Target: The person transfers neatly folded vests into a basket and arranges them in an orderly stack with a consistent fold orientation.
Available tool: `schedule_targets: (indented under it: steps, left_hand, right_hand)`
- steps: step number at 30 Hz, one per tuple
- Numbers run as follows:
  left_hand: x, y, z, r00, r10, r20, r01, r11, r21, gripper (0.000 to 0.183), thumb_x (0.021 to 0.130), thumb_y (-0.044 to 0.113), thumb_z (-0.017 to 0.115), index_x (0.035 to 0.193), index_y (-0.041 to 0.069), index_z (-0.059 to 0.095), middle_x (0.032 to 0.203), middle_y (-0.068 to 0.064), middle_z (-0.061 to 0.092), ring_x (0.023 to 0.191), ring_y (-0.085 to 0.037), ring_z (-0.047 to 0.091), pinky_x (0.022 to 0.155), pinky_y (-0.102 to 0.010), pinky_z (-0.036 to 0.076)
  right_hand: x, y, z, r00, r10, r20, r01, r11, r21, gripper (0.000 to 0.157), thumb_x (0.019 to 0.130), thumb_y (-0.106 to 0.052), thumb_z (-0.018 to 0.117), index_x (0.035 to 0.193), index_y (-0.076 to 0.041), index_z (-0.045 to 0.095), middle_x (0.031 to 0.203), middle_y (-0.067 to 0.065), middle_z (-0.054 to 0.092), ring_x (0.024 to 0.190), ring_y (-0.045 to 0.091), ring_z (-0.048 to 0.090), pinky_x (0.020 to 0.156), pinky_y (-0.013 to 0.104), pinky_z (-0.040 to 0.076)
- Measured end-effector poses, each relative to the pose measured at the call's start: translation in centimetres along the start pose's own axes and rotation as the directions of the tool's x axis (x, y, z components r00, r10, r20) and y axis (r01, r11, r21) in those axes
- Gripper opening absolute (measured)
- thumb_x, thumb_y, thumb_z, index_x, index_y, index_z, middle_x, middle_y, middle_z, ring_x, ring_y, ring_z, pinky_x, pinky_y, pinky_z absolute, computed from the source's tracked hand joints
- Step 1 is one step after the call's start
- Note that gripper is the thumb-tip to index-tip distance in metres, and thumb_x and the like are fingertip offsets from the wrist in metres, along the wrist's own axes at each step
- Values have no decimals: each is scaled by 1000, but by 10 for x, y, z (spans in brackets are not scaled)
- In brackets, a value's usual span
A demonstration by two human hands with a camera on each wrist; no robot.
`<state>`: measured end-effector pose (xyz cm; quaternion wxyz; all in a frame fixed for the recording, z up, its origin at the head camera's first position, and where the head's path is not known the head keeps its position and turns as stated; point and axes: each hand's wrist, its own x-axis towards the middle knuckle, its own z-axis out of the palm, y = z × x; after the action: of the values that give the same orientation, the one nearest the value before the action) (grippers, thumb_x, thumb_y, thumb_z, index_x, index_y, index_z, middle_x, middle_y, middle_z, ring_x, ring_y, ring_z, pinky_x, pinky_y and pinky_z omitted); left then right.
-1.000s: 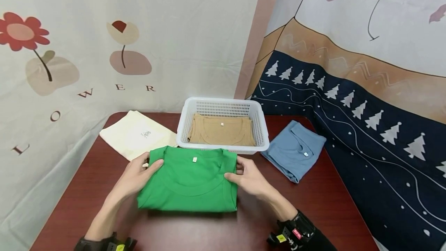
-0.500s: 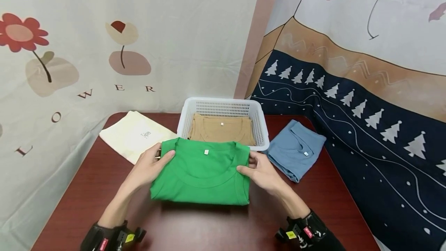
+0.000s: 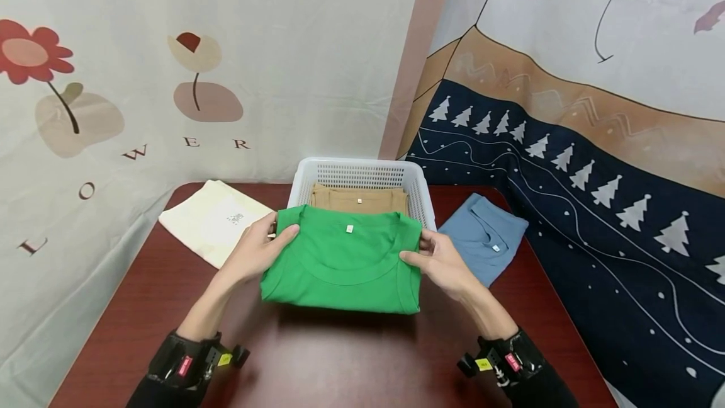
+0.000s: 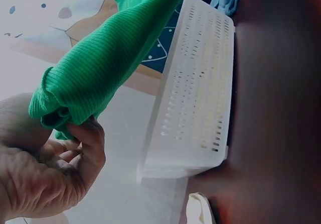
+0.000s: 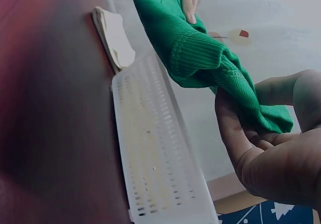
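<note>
Now the left hand [image 3: 255,253] and right hand [image 3: 446,264], gripping the green shirt [image 3: 347,266], have moved nearer the basket [image 3: 362,175].

Head view high, forward and down; wrist views close, green shirt [image 3: 343,260] in common

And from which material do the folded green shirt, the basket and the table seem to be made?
Folded green shirt: soft, matte knit, probably cotton; fine ribbing and stitching show.
White basket: likely moulded plastic, smooth, with regular holes.
Table: glossy, reddish-brown, perhaps wood or laminate; the sheen cannot settle which.
</note>
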<state>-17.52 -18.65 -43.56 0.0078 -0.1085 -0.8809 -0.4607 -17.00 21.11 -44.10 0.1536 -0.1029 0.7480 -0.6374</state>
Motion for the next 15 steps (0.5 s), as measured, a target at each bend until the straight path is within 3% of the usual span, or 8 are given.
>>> schedule_targets:
  steps: [4,7,11,15]
  left_hand:
    - [9,4,-2,1000,-10,8,10,1000,-10,42,117,37,63,142,3,65,137,-21,78,131,-40,76,105,-51,62]
    - [18,7,-5,999,-11,33,13,998,-58,43,118,36,63,141,1,64,135,-22,78,126,-35,78,102,-43,62]
    - [31,8,-9,996,-18,91,34,984,-176,41,118,31,63,138,-4,63,128,-24,77,104,-21,80,89,-31,63]
    - [43,9,-13,988,-42,147,78,964,-255,38,118,30,63,132,-6,61,116,-20,77,87,-10,77,79,-26,63]
  right_hand:
    - [6,-7,-6,1000,0,-6,0,1000,8,60,106,-3,70,162,7,50,145,31,72,109,11,83,91,36,70]
    - [11,-13,-10,1000,9,-17,-8,1000,20,60,106,-3,70,163,5,51,147,30,71,108,12,84,90,37,71]
    - [17,-20,-15,999,16,-31,-15,1000,25,60,108,-5,68,164,3,49,151,30,68,111,11,83,92,36,70]
    - [24,-24,-18,998,13,-56,-13,1000,13,58,109,-6,68,163,5,50,151,29,69,112,9,82,94,32,69]
